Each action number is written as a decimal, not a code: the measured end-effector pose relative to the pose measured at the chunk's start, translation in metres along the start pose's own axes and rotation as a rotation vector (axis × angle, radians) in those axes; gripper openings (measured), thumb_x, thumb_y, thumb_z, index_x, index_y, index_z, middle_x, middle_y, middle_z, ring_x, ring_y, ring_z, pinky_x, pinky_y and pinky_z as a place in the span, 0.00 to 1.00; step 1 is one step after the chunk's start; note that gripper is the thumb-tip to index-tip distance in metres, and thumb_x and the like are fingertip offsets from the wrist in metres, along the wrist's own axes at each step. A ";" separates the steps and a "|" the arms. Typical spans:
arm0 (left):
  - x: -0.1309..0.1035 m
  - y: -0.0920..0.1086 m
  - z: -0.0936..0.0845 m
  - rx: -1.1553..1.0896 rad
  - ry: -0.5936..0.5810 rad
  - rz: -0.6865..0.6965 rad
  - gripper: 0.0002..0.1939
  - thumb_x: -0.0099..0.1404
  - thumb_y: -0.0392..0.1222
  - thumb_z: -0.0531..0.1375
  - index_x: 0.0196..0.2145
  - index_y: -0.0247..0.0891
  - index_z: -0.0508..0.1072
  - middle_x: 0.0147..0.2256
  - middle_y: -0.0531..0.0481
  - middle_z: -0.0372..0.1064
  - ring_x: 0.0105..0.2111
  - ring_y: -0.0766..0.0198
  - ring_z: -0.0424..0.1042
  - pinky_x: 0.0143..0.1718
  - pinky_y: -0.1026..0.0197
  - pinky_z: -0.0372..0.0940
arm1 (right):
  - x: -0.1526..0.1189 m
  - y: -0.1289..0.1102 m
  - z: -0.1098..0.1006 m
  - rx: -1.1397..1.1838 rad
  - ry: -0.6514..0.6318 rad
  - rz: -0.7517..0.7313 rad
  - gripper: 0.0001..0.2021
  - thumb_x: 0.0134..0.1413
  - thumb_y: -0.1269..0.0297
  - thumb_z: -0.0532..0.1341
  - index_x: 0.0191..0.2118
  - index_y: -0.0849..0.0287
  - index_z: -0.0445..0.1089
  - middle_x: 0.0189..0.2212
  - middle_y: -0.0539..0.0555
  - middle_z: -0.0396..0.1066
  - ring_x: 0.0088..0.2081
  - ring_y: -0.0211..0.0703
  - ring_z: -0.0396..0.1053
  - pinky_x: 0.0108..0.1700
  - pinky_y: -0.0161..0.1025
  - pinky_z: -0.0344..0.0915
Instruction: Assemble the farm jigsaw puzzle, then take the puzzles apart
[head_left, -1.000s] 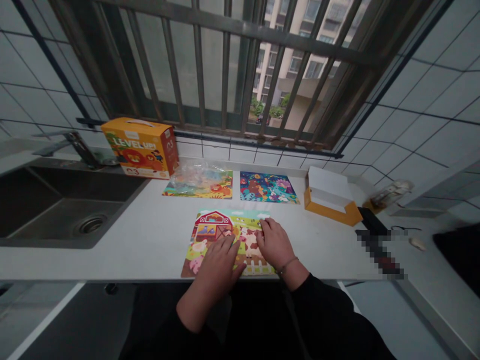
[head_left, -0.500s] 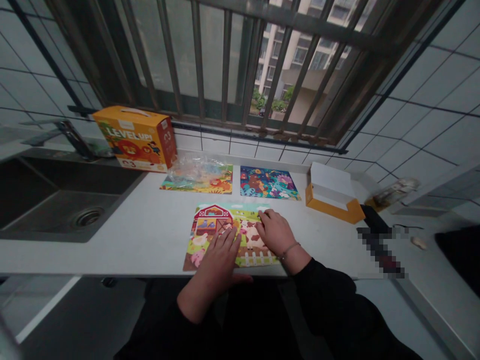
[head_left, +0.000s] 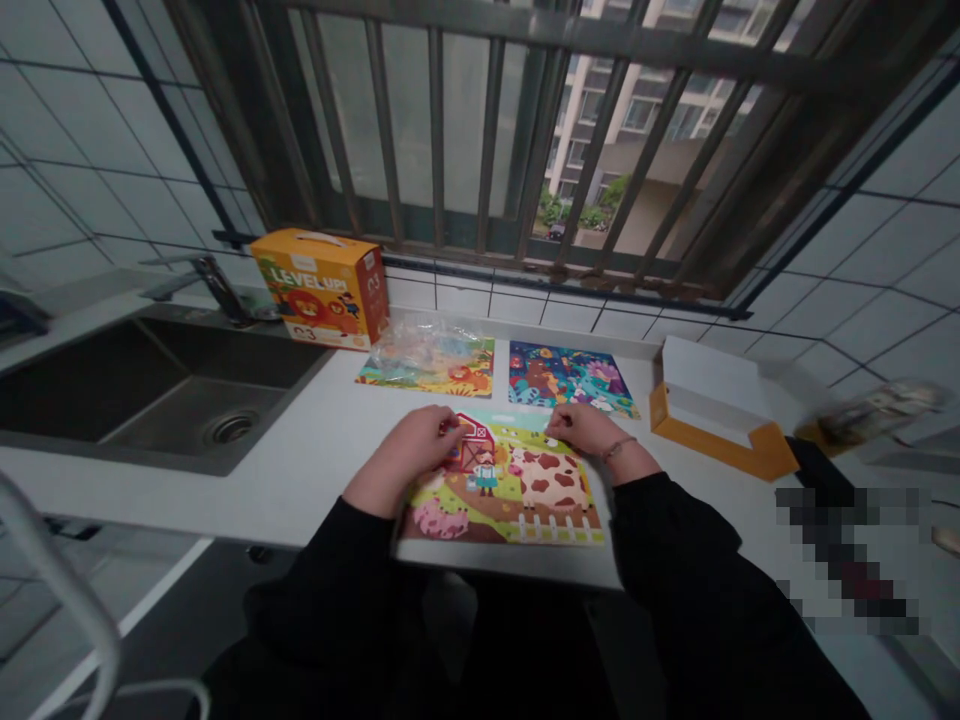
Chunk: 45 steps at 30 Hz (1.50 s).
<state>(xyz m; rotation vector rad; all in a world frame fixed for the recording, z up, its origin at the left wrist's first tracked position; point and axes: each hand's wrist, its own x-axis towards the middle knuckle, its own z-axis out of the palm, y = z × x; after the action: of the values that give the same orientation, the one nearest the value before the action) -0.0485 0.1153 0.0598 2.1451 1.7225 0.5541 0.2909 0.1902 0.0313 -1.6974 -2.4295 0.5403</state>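
Observation:
A farm picture sheet (head_left: pixel 499 490) with a red barn, a cow and a pig lies on the counter in front of me. My left hand (head_left: pixel 426 440) is over its upper left part, fingers curled together at the barn roof. At its upper right, above the cow, my right hand (head_left: pixel 589 430) has thumb and fingers drawn together in a pinch. What either hand holds, if anything, is too small to make out. Just behind are a yellow animal picture (head_left: pixel 472 378), partly under clear plastic wrap (head_left: pixel 424 345), and a dark blue animal picture (head_left: pixel 570 378).
An orange "LEVEL UP!" box (head_left: pixel 322 290) stands at the back left beside the sink (head_left: pixel 180 400) and faucet (head_left: pixel 214 285). An open white and orange box (head_left: pixel 716 440) sits on the right. A glass jar (head_left: pixel 881 410) lies farther right. A barred window (head_left: pixel 495 130) is behind the counter.
My left hand has moved from flat on the picture's middle to its upper left, fingers now curled. My right hand has drawn into a pinch near the top edge. The view has shifted.

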 end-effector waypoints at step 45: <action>0.043 -0.055 0.016 0.065 0.107 -0.184 0.23 0.61 0.62 0.73 0.38 0.40 0.77 0.40 0.43 0.76 0.40 0.50 0.75 0.40 0.53 0.67 | -0.005 0.037 0.012 0.061 0.185 -0.091 0.16 0.57 0.62 0.77 0.47 0.57 0.75 0.45 0.58 0.76 0.47 0.53 0.72 0.48 0.45 0.68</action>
<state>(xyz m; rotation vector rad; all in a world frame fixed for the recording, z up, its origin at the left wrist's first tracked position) -0.0789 0.1691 0.0230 2.0033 1.9967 0.5792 0.3219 0.1939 0.0076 -1.5319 -2.3218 0.4210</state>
